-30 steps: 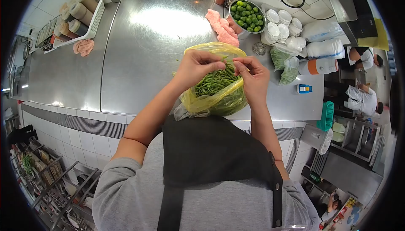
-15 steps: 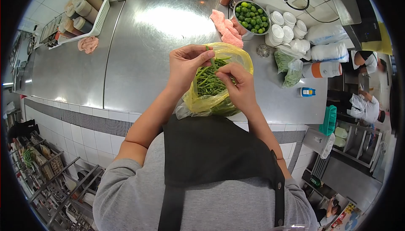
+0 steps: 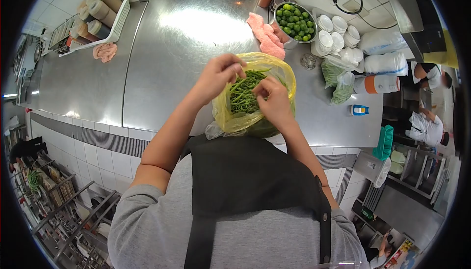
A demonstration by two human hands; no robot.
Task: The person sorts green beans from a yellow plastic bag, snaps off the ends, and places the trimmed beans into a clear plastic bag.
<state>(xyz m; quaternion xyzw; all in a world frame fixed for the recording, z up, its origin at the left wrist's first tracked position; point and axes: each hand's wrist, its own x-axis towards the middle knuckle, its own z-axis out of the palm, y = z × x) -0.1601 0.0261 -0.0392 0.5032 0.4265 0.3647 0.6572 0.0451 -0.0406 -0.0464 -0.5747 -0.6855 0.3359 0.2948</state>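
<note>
A yellow plastic bag stands open at the counter's front edge, filled with green beans. Over its left rim is my left hand, slightly blurred, the fingers bent and apart from the thumb; I see nothing between them. My right hand hovers above the right half of the beans. Its thumb and fingers are pinched together, and whatever they may hold is hidden. The two hands are apart from each other.
Behind the bag lie a pink cloth and a metal bowl of limes. Stacked white cups, bagged greens and a blue-labelled container are on the right. Sauce bottles in a white basket stand at far left.
My hands have drawn apart; the green bean held between them before no longer shows there. My left hand's fingers have loosened, and the right hand has dropped slightly toward the bag.
</note>
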